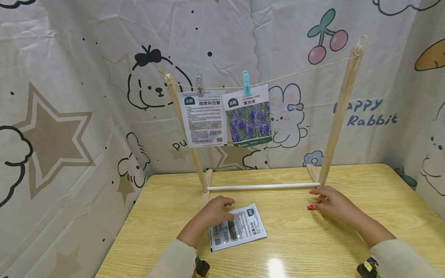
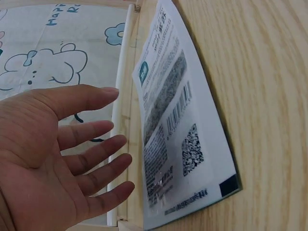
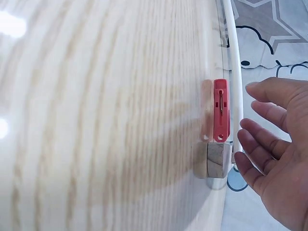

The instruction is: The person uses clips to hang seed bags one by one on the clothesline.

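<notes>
My left hand (image 1: 216,211) hovers over a seed packet (image 1: 243,227) that lies back side up on the table; its fingers are spread and relaxed, holding nothing in the left wrist view. My right hand (image 1: 335,204) is by a red clothespin (image 3: 221,110) on the tabletop, fingers loosely bent with a gap to the clothespin in the right wrist view. Two more packets hang from a string: a text-covered packet (image 1: 203,119) under a grey clothespin (image 1: 199,84), and a lavender packet (image 1: 248,117) under a blue clothespin (image 1: 246,83).
A left wooden post (image 1: 189,139) and a right wooden post (image 1: 340,116) carry the string (image 1: 302,72). Between their feet runs a white rod (image 1: 264,187). Behind the wooden table (image 1: 292,247) hangs a printed cloth (image 1: 222,34).
</notes>
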`<action>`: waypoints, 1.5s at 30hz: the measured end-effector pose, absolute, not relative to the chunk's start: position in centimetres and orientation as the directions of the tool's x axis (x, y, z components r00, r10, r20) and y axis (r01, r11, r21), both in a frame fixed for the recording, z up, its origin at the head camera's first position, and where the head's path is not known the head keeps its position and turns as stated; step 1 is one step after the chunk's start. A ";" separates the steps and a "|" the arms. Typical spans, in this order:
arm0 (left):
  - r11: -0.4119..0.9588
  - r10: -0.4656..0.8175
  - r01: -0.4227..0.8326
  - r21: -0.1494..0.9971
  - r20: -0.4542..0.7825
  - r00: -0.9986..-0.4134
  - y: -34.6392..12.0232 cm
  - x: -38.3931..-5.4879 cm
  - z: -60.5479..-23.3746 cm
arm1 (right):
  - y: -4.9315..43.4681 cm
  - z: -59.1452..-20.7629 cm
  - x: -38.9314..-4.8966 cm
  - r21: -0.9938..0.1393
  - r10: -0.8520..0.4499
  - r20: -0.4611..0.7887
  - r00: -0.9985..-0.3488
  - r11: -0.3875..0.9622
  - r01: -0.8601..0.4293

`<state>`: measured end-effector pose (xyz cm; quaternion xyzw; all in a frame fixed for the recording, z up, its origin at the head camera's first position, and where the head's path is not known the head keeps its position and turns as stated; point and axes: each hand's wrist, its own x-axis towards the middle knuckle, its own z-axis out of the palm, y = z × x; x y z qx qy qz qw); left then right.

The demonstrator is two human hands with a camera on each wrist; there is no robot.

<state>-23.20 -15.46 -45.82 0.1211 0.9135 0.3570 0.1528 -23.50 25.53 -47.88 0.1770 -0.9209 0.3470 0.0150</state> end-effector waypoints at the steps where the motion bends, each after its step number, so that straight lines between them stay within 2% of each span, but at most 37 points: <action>1: 0.720 0.331 0.112 0.685 -0.197 -0.923 -15.5 -23.2 -45.9 | 25.6 -48.0 -23.5 -0.633 -0.314 0.143 -0.938 0.700 -0.331; 9: 0.795 0.332 0.151 0.588 -0.212 -0.919 -15.4 -22.7 -46.0 | 26.0 -48.4 -23.6 -0.576 -0.317 0.112 -0.942 0.752 -0.322; 18: 0.847 0.357 0.245 0.471 -0.164 -0.920 -15.4 -22.2 -46.3 | 26.1 -48.5 -23.5 -0.531 -0.328 0.111 -0.938 0.778 -0.335; 25: 0.866 0.345 0.247 0.434 -0.162 -0.925 -15.4 -22.1 -46.3 | 26.1 -48.4 -23.4 -0.486 -0.335 0.111 -0.936 0.803 -0.345; 36: 0.855 0.319 0.204 0.477 -0.174 -0.931 -15.5 -22.5 -46.7 | 25.9 -48.8 -23.3 -0.468 -0.309 0.129 -0.942 0.819 -0.332; 45: 0.836 0.292 0.130 0.533 -0.232 -0.928 -15.5 -22.6 -46.9 | 25.8 -48.9 -23.3 -0.459 -0.292 0.130 -0.948 0.829 -0.318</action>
